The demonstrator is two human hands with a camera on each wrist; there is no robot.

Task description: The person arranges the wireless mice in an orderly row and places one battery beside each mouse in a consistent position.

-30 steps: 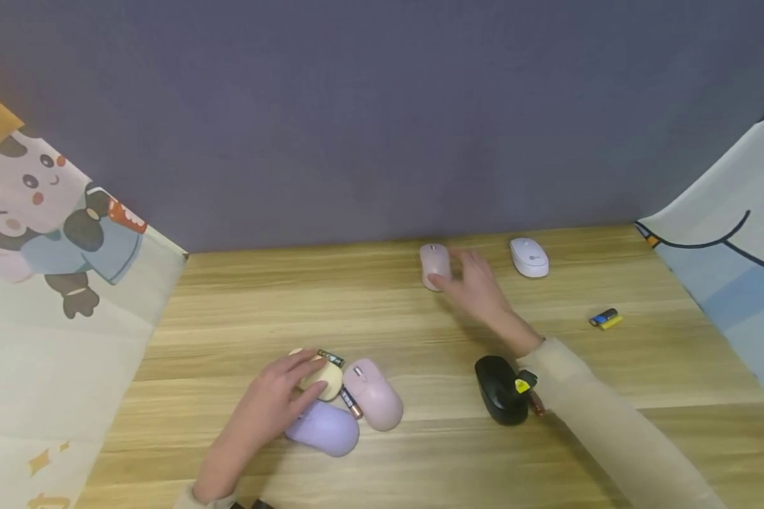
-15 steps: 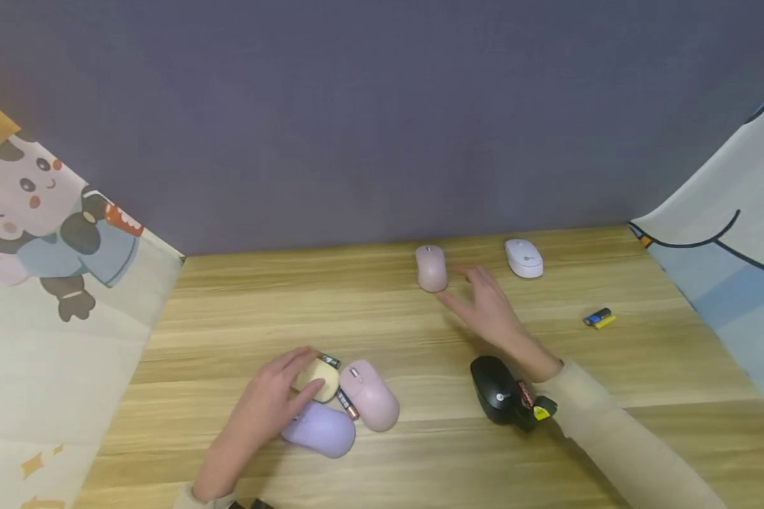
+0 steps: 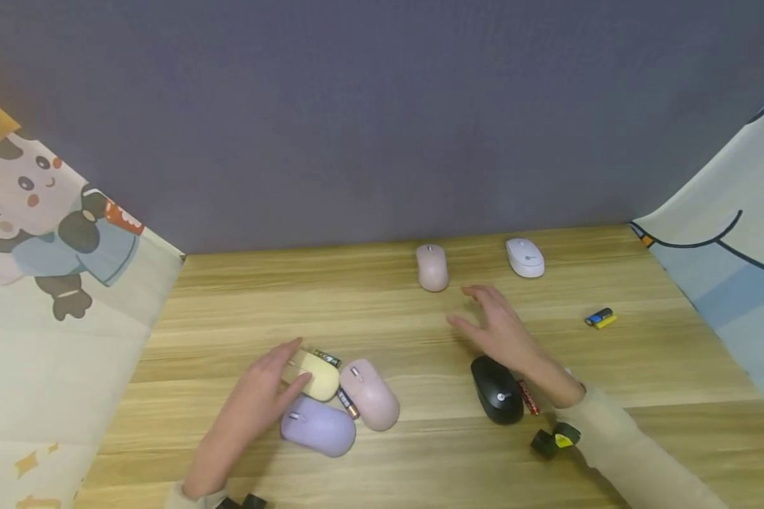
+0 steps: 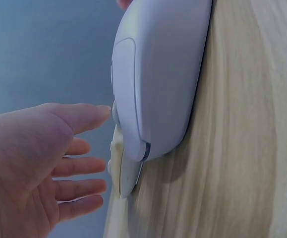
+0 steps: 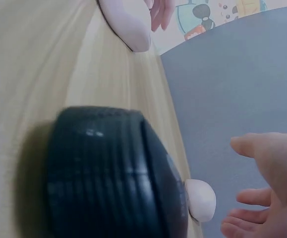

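Observation:
My left hand (image 3: 255, 392) hovers with loosely spread fingers over a yellow computer mouse (image 3: 325, 380), overlapping part of it. In the left wrist view a gap shows between most fingers and the mice, with the thumb tip near the purple mouse (image 4: 168, 74). A larger pink mouse (image 3: 371, 396) lies to the right of these two. My right hand (image 3: 506, 339) holds nothing; its fingers are spread above the table beyond a black mouse (image 3: 496, 392). Farther back sits a small pink mouse (image 3: 432, 268), just past the right fingertips.
One battery (image 3: 347, 403) lies between the purple and larger pink mice, another battery (image 3: 327, 358) behind the yellow mouse. A red battery (image 3: 529, 398) is beside the black mouse. Back right are a white mouse (image 3: 525, 258) and a blue-black battery (image 3: 598, 317) against a yellow battery (image 3: 605, 323).
My right hand has drawn back from the small pink mouse, leaving it in place, and come nearer the black mouse. My left hand has eased slightly leftward off the yellow mouse.

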